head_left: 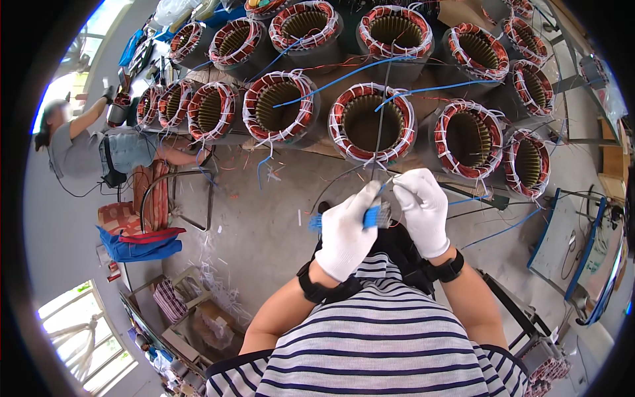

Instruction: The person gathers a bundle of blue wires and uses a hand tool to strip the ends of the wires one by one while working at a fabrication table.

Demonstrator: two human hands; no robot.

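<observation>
My left hand [350, 231], in a white glove, is closed round a bundle of short, thin blue lengths [377, 216], which look like wires or sleeves. Its thumb and forefinger also pinch near a thin dark wire [379, 135] running down from the stators. Close on its right, my gloved right hand [421, 208] pinches a thin wire end [391, 177] between thumb and fingertips. Just beyond both hands stands a motor stator [338, 129] with red windings laced in white cord. Blue leads [430, 90] lie across it and its neighbours.
Two rows of similar stators [281, 135] fill the bench ahead. To the left, a person [79, 135] sits reaching toward the bench, near a chair with cushions [142, 228]. White scraps [211, 264] litter the floor. A blue-edged frame [565, 238] stands at right.
</observation>
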